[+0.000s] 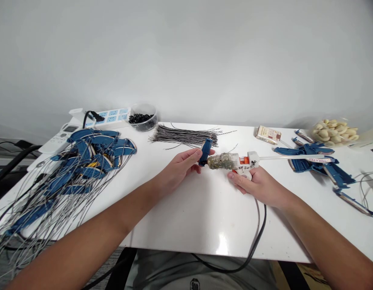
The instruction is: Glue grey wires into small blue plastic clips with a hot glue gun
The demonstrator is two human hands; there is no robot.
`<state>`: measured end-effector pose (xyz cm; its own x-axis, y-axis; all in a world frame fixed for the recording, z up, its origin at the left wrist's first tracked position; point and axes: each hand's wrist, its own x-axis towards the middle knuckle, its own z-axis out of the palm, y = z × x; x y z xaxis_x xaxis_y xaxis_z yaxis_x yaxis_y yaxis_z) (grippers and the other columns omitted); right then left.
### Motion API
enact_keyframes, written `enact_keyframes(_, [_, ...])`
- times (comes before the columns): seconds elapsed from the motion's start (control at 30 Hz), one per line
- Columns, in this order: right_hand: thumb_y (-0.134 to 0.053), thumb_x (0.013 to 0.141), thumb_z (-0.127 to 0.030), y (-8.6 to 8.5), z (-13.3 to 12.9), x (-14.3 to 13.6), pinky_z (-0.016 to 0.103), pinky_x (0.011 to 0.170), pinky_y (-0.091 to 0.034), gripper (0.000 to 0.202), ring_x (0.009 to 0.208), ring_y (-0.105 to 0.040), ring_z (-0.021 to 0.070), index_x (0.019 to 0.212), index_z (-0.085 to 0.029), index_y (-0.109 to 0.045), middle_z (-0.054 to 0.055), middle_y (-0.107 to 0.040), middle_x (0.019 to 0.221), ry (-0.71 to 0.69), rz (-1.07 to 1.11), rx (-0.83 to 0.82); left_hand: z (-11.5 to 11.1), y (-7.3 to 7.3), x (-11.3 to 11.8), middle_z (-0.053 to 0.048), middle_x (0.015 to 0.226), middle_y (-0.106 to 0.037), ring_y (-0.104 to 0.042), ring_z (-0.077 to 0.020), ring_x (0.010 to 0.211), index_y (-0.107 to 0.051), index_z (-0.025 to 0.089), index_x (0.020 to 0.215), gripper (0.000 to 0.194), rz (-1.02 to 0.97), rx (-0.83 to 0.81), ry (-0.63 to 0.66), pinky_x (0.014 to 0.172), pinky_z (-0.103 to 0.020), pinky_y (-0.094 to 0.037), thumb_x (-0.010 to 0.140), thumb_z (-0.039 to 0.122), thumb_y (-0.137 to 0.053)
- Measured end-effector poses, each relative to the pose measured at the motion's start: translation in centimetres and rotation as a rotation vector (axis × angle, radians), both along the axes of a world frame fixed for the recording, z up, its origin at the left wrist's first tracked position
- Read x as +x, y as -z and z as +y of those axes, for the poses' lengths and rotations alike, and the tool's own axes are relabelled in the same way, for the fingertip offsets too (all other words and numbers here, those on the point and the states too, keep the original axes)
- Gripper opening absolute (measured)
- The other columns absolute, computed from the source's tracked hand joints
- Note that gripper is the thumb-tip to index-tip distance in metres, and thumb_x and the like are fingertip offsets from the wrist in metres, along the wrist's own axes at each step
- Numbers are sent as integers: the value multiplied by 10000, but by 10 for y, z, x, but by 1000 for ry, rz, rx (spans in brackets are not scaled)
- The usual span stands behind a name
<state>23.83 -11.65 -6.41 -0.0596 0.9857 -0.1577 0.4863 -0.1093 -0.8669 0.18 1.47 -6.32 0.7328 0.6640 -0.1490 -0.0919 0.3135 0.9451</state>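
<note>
My left hand point(188, 160) pinches a small blue fabric piece point(206, 151), held upright above the table. Wrapped round the handle of a white glue gun point(248, 163) is my right hand point(254, 183), with a finger by the orange-red trigger. The gun's crusted, glue-stained nozzle end points left and meets or nearly meets the lower part of the blue piece; I cannot tell if they touch. A long clear glue stick point(287, 157) sticks out of the gun's back. Behind my left hand lies a bundle of thin dark wires point(186, 136).
At left, blue pieces with wire stems point(95, 151) hang over the edge, near a power strip point(113, 114) and a white remote point(61, 137). A tub of black bits point(144, 117) stands behind. Rightward are a small box point(267, 135), more blue pieces point(301, 161) and a bag of pale nut-like pieces point(334, 131).
</note>
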Motion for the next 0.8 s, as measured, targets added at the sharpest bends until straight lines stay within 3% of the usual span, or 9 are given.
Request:
enact_keyframes(0.27, [-527,1047,-627,-2,0,-1,296,624,-416,602,623,-505,130,637,-187,-497,-10,-519,629,7,-7,-11,-2,-4,1,-93,1378,-661,-498,-116,808,-816,227,1171,400,-2,-20,-9,771,-258,-441,971,555,-703])
enact_keyframes(0.5, [-580,1018,-629,-3,-1,-2,292,617,-428,575,631,-514,137,651,-193,-502,-10,-514,643,41,41,-34,2,1,-1,-91,1277,-677,-503,-135,857,-803,243,1211,400,5,-3,13,776,-256,-438,994,553,-673])
enact_keyframes(0.67, [-597,1008,-625,-2,-2,-1,297,610,-425,573,619,-509,141,641,-195,-508,-6,-526,628,66,22,-26,3,4,0,-85,1330,-657,-507,-140,881,-808,256,1199,391,0,-13,6,760,-251,-441,990,558,-675])
enact_keyframes(0.8, [-581,1018,-623,-1,0,0,302,623,-420,589,624,-515,144,623,-192,-511,-1,-541,622,50,-7,-12,2,3,0,-99,1229,-675,-503,-142,860,-804,238,1217,410,3,-2,13,761,-256,-436,994,554,-669])
